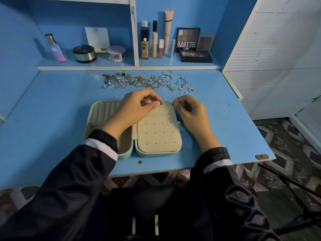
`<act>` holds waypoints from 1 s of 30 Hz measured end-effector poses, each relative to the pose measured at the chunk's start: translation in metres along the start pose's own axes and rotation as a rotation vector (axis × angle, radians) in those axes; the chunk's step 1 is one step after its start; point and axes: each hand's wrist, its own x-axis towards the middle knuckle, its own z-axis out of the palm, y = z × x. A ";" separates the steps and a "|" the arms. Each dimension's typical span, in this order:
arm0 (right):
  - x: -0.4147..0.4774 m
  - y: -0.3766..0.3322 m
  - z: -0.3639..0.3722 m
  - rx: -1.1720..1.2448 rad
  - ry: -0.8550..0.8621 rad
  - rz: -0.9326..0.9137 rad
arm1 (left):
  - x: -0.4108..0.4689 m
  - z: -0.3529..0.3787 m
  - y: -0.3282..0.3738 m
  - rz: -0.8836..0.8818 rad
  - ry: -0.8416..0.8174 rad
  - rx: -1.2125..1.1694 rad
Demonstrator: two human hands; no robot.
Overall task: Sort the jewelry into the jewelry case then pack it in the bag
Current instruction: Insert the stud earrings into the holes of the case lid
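left hand point(134, 108) pinching with fingertips, right hand point(189, 112) pinched, wrists low

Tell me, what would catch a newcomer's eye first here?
Probably the glittering jewelry heap along the far side of the blue desk. Next, the open cream jewelry case in the middle, where the left hand pinches a small gold earring beside the right hand.

desk point(60, 119): light blue
case point(159, 129): cream lining dotted with small dark holes, mint-green shell
jewelry point(139, 80): gold and silver
earring point(160, 102): gold with green
sleeves point(78, 180): black, white cuff band
floor point(286, 153): brown and white diamond pattern
palette point(188, 39): black, white "MATTE" lettering
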 end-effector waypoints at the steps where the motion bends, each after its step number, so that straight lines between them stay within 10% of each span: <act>1: 0.000 0.000 0.000 0.000 -0.002 -0.002 | 0.000 0.000 0.000 0.003 -0.002 -0.009; 30: 0.000 -0.018 0.001 0.347 0.029 -0.051 | 0.011 0.004 0.003 0.059 0.047 -0.202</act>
